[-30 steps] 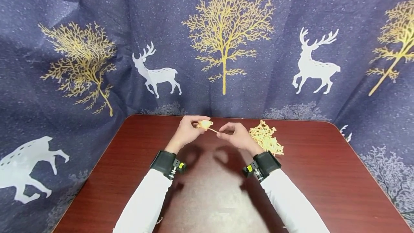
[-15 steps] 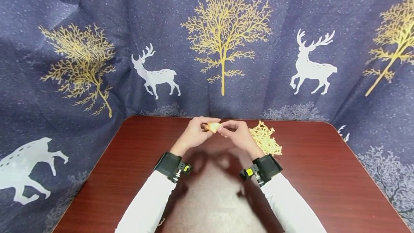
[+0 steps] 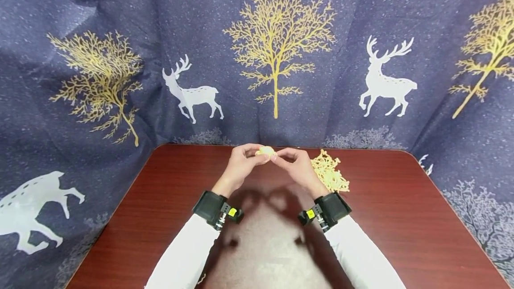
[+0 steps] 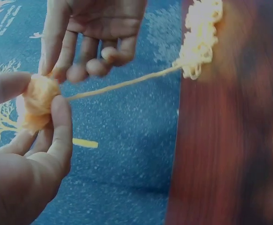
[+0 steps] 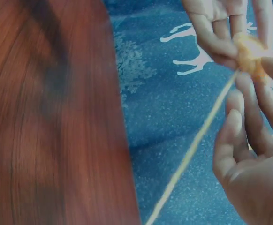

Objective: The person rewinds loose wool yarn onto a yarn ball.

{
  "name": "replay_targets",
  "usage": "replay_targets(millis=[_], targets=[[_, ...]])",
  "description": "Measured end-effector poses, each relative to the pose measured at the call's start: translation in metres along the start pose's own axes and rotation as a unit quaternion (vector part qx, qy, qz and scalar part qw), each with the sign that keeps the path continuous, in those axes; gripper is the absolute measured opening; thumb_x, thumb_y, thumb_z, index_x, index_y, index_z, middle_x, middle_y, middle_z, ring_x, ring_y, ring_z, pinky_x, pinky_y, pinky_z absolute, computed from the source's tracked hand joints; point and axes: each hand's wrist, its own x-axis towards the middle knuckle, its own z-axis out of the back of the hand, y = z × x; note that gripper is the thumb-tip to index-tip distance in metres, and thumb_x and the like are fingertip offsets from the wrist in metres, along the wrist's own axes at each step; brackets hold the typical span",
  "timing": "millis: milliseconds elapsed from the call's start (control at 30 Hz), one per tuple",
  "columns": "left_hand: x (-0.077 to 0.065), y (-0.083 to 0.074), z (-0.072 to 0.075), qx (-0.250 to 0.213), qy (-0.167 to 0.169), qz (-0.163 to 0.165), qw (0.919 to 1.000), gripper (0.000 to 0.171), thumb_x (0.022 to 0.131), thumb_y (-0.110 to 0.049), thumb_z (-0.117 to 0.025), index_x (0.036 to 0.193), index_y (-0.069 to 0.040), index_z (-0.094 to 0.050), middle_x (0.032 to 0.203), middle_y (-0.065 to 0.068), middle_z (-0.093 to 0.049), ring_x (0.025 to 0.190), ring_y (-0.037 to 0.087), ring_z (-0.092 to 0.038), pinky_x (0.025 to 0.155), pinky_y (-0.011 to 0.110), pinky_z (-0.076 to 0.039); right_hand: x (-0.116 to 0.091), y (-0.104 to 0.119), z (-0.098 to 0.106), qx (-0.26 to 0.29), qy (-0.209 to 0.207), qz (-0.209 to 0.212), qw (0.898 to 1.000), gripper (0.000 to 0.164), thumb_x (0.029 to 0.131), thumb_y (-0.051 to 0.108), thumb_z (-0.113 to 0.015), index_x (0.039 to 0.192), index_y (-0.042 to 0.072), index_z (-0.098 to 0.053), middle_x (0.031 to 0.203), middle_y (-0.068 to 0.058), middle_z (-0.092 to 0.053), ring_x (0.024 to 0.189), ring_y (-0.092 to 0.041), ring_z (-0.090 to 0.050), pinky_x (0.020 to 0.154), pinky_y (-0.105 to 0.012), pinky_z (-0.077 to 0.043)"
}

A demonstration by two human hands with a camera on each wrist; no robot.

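A small ball of yellow yarn (image 3: 266, 150) is held up over the far part of the table, between both hands. My left hand (image 3: 238, 167) grips it from the left with thumb and fingers, as the left wrist view shows up close on the ball (image 4: 40, 96). On its right side my right hand (image 3: 298, 167) pinches the ball with thumb and forefinger; the other fingers are bent. From the ball a single strand (image 4: 122, 84) runs taut to a loose, tangled yarn pile (image 3: 331, 173) on the table, partly behind my right wrist.
The reddish-brown table (image 3: 401, 217) ends at a dark blue curtain (image 3: 305, 124) printed with deer and trees. A short yarn scrap (image 3: 201, 278) lies near the left sleeve. Black camera bands (image 3: 332, 208) sit on both wrists.
The right hand has come in from holding the strand away from the ball to the ball itself. The left hand has shifted slightly right with the ball, which has turned between the fingers.
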Motion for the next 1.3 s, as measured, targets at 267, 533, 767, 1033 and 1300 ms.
replay_targets(millis=[267, 533, 767, 1033, 1300], targets=[[-0.002, -0.008, -0.006, -0.081, -0.033, -0.004, 0.9962, 0.027, 0.087, 0.012, -0.068, 0.113, 0.017, -0.063, 0.094, 0.010, -0.073, 0.080, 0.011, -0.071, 0.078, 0.029, -0.062, 0.001, -0.010, -0.005, 0.010, -0.002, 0.059, 0.998, 0.029, 0.086, -0.002, -0.078, 0.113, -0.007, -0.068, 0.112, -0.025, -0.070, 0.106, -0.036, -0.069, 0.096, -0.050, -0.056], [0.002, -0.004, 0.001, -0.072, -0.081, -0.016, 0.9940, 0.026, 0.087, 0.011, -0.070, 0.112, 0.015, -0.064, 0.096, 0.014, -0.073, 0.078, 0.012, -0.072, 0.079, 0.033, -0.063, -0.007, 0.003, 0.000, -0.014, -0.007, 0.056, 0.998, 0.011, 0.091, -0.005, -0.071, 0.099, -0.012, -0.072, 0.092, -0.026, -0.073, 0.072, -0.035, -0.071, 0.070, -0.054, -0.062], [0.005, 0.000, 0.024, -0.087, -0.143, -0.025, 0.9856, 0.026, 0.087, 0.013, -0.069, 0.112, 0.016, -0.064, 0.089, 0.006, -0.071, 0.075, 0.010, -0.070, 0.076, 0.030, -0.063, -0.026, -0.016, 0.050, -0.117, 0.021, 0.031, 0.992, 0.009, 0.090, 0.001, -0.075, 0.097, -0.004, -0.075, 0.081, -0.016, -0.072, 0.062, -0.032, -0.068, 0.052, -0.028, -0.057], [0.008, 0.002, 0.035, -0.109, -0.179, -0.019, 0.9776, 0.029, 0.086, 0.014, -0.069, 0.114, 0.015, -0.062, 0.089, 0.008, -0.068, 0.075, 0.012, -0.070, 0.078, 0.031, -0.063, -0.045, -0.049, 0.120, -0.252, -0.021, 0.021, 0.967, 0.007, 0.088, 0.006, -0.078, 0.094, 0.003, -0.078, 0.088, -0.006, -0.076, 0.072, -0.009, -0.067, 0.062, -0.020, -0.055], [0.014, 0.012, 0.013, -0.068, -0.151, -0.047, 0.9851, 0.031, 0.083, 0.014, -0.073, 0.113, 0.014, -0.064, 0.094, 0.015, -0.067, 0.073, 0.014, -0.071, 0.079, 0.040, -0.063, -0.036, -0.048, 0.125, -0.335, 0.000, -0.040, 0.942, 0.015, 0.088, 0.012, -0.077, 0.100, 0.003, -0.076, 0.092, -0.009, -0.075, 0.079, -0.023, -0.070, 0.071, -0.038, -0.058]])
